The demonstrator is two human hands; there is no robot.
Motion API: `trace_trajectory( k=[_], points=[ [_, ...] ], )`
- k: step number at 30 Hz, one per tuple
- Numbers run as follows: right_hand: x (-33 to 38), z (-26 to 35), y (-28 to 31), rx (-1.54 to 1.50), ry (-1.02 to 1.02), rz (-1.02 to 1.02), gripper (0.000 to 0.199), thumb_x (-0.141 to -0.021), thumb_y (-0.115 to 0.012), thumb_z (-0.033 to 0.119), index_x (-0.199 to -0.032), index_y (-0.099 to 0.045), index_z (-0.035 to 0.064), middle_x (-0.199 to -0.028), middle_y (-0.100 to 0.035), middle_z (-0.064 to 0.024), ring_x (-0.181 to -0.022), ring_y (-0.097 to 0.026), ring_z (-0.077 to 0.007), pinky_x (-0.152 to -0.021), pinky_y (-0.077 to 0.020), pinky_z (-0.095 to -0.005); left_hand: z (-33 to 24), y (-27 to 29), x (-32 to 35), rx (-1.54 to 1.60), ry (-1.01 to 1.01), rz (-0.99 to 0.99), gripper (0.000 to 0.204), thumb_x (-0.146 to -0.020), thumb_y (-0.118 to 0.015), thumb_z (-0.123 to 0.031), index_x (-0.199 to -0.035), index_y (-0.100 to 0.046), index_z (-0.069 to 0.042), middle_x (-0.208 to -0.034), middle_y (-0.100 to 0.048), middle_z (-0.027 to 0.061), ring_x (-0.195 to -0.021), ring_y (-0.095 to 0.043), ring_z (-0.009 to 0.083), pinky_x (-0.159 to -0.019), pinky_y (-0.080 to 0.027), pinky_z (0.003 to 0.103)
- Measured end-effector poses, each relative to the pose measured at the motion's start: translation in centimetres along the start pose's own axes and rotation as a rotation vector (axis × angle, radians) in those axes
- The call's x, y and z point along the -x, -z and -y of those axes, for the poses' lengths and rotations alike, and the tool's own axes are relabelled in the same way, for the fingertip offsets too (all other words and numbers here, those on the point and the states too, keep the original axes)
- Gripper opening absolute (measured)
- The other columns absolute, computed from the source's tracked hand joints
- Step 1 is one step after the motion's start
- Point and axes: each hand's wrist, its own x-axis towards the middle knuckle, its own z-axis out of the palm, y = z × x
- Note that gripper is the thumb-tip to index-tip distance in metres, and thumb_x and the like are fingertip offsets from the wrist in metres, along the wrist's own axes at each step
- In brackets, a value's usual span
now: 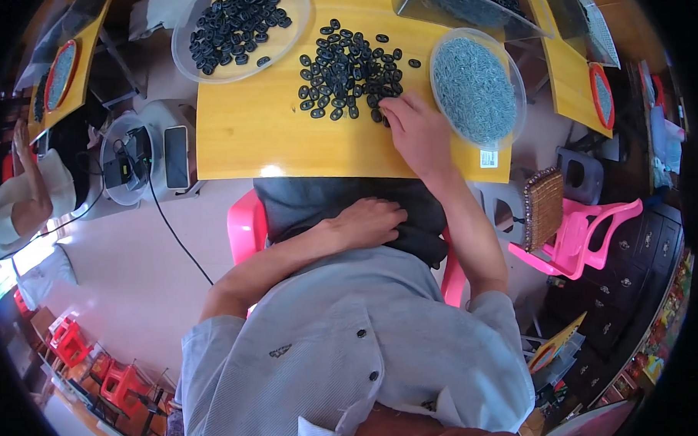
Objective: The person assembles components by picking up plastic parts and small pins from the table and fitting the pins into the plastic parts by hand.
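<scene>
- A person in a pale grey button shirt is sitting on a pink plastic chair [245,225] at a yellow wooden tabletop [238,129], the right hand [417,131] lying palm-down with its fingertips pressing into the near edge of a loose heap of small black oval rings [348,68]; the fingers are curling together, though whether they are pinching a ring I cannot tell
- Just beyond and to the right of that hand, a clear round plastic dish of fine grey metal pieces [477,87] is sitting within easy reach
- The left hand [368,221] is resting idle in the lap, fingers loosely bent on dark cloth, gripping nothing
- Further out to the left, a second clear dish of black rings [238,26] is waiting
</scene>
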Motion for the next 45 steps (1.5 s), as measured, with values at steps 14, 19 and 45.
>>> trace_trajectory(
  k=[14, 19, 45],
  points=[
    [-3.1, 1.1, 0.8, 0.097, -0.103, 0.269, 0.015, -0.082, -0.069, 0.013, -0.097, -0.068, 0.0082, -0.089, -0.065, -0.0084, -0.08, -0.065, -0.033, -0.069, -0.0516, -0.0422, -0.3, 3.4, 1.2, 0.344, 0.037, -0.348, 0.027, -0.078, -0.065, -0.01, -0.103, -0.064, 0.002, -0.091, -0.067, 0.0186, -0.086, -0.067, 0.033, -0.079, -0.053, 0.041],
    [-2.8, 0.4, 0.8, 0.041, -0.198, 0.288, 0.015, -0.08, -0.07, 0.012, -0.093, -0.067, 0.0047, -0.088, -0.067, -0.0118, -0.079, -0.065, -0.033, -0.069, -0.0509, -0.0408, -0.6, 3.8, 1.1, 0.473, 0.068, -0.385, 0.026, -0.08, -0.064, -0.006, -0.103, -0.063, 0.004, -0.083, -0.066, 0.0157, -0.076, -0.066, 0.0248, -0.073, -0.052, 0.036],
    [8.2, 1.3, 4.2, -1.039, -0.519, 0.221, 0.01, -0.084, -0.071, 0.003, -0.092, -0.065, -0.0008, -0.077, -0.064, -0.0014, -0.062, -0.057, -0.006, -0.055, -0.0442, -0.02, 0.9, 3.8, 0.8, 1.12, 0.184, -0.622, 0.012, -0.095, -0.059, -0.008, -0.099, -0.066, 0.0, -0.083, -0.07, 0.0089, -0.069, -0.065, 0.0119, -0.063, -0.052, 0.024]
  ],
)
